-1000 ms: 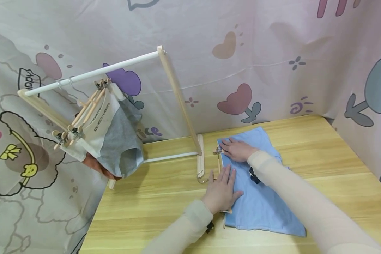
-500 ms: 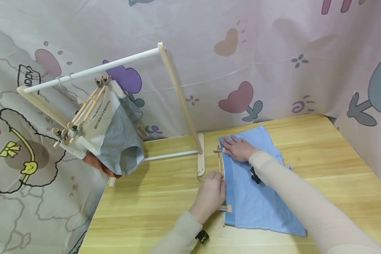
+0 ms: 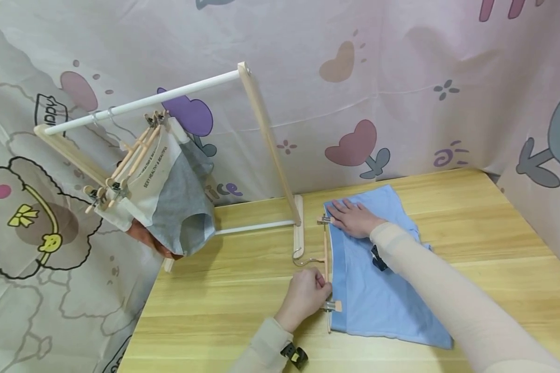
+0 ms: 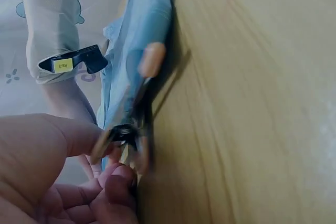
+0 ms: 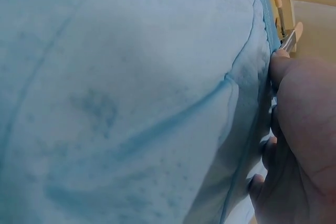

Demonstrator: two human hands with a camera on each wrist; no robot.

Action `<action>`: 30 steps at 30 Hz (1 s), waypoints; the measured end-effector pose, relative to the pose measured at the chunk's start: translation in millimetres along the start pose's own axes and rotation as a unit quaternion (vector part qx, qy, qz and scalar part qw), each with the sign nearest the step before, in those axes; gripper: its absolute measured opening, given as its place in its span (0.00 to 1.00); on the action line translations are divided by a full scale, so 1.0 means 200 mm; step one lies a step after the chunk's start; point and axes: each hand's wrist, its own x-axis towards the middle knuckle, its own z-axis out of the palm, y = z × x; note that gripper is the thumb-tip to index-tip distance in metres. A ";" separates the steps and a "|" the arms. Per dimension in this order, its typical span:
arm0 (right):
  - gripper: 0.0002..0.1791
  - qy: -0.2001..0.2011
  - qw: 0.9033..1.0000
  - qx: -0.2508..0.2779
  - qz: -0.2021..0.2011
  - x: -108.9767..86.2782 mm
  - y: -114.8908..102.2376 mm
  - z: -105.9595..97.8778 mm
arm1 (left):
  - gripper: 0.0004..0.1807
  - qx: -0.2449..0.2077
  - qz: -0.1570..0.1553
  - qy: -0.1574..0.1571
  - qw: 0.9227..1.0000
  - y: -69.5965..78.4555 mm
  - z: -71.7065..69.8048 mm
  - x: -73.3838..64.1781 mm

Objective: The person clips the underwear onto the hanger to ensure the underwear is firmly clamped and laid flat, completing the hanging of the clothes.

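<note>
A light blue garment (image 3: 382,290) with a darker band along its left edge lies flat on the table. Along that edge lies a wooden clip hanger (image 3: 326,254), its metal hook pointing left. My left hand (image 3: 304,292) is curled at the hanger's near clip (image 3: 332,306). In the left wrist view, thumb and fingers pinch the handles of that clip (image 4: 125,132), which is blurred. My right hand (image 3: 354,217) rests with spread fingers on the garment's far left corner, beside the far clip (image 3: 325,220). Part of the hanger bar is hidden by the left fingers.
On the left stands a wooden rack with a white rail (image 3: 144,101). Grey-and-white garments (image 3: 177,191) hang from it on clip hangers, with an orange-brown one (image 3: 147,239) behind. The rack's foot (image 3: 298,228) is close to the hanger hook. A patterned cloth (image 3: 270,41) backs the table.
My left hand has come off the garment, curled its fingers, and moved along the hanger bar toward the near clip. The right hand stays pressed in place.
</note>
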 end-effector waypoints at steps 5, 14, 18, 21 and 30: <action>0.34 0.005 1.000 0.005 -0.002 0.00 -0.01 -0.01 | 0.09 -0.019 0.001 0.011 1.000 -0.06 0.03 0.01; 0.33 0.008 1.000 0.019 -0.002 -0.01 -0.01 -0.01 | 0.11 -0.184 -0.127 -0.075 0.972 0.02 -0.05 0.00; 0.34 0.007 1.000 0.027 -0.002 -0.02 0.00 -0.01 | 0.15 -0.256 -0.161 -0.073 0.950 0.02 -0.05 0.00; 0.34 0.009 0.999 0.034 0.000 -0.02 0.01 0.00 | 0.14 -0.274 -0.169 -0.062 0.945 0.01 -0.05 -0.01; 0.36 0.028 0.998 0.049 -0.009 -0.06 0.02 0.01 | 0.13 -0.181 -0.141 -0.019 0.973 0.00 -0.07 -0.01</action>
